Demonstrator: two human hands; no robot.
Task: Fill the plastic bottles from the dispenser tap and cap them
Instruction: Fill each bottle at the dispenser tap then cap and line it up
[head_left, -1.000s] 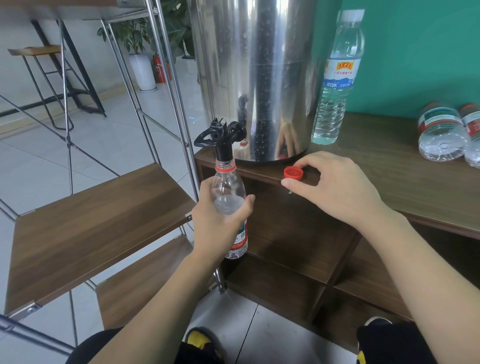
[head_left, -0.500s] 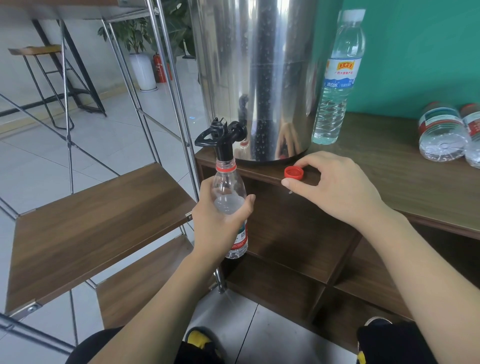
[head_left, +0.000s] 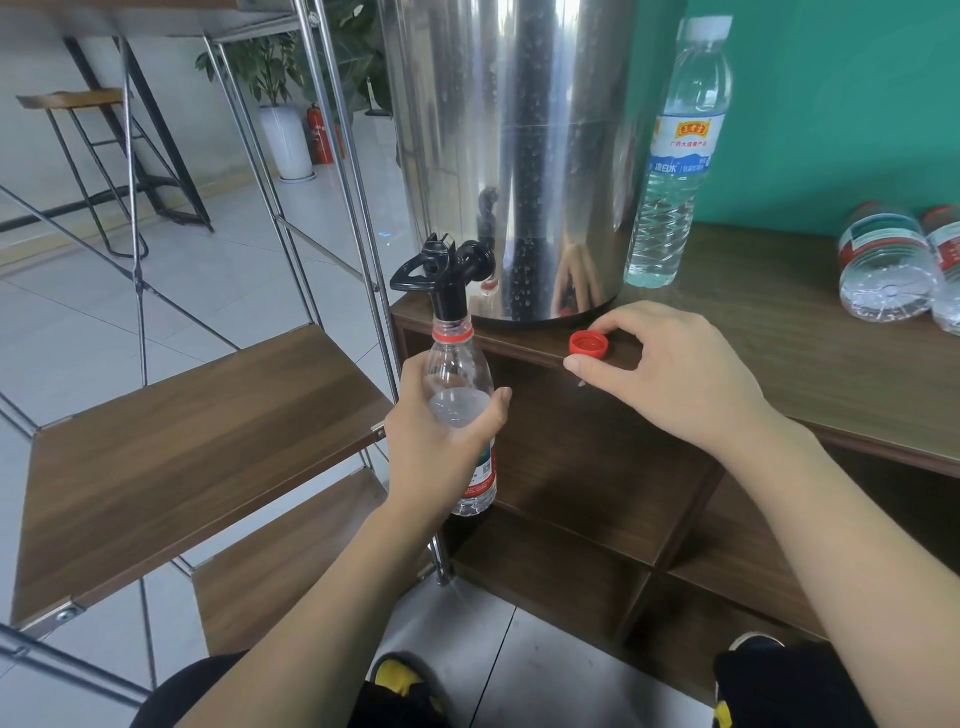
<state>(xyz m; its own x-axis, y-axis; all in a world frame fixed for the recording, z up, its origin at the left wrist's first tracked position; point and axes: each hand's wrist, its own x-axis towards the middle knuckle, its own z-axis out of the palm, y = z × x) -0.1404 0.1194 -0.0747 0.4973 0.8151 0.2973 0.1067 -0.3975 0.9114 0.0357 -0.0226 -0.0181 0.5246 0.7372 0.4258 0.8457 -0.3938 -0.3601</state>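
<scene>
Nothing has moved: left hand (head_left: 441, 441) grips one open bottle (head_left: 460, 395) under the black tap (head_left: 447, 270); right hand (head_left: 670, 374) pinches one red cap (head_left: 588, 344) on the cabinet edge. Three more bottles sit far right.

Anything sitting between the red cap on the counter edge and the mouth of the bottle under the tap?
Yes. The tap spout sits in the bottle mouth, blocking the red cap. The left hand must lower the bottle clear first. The right hand already touches the cap.
</scene>
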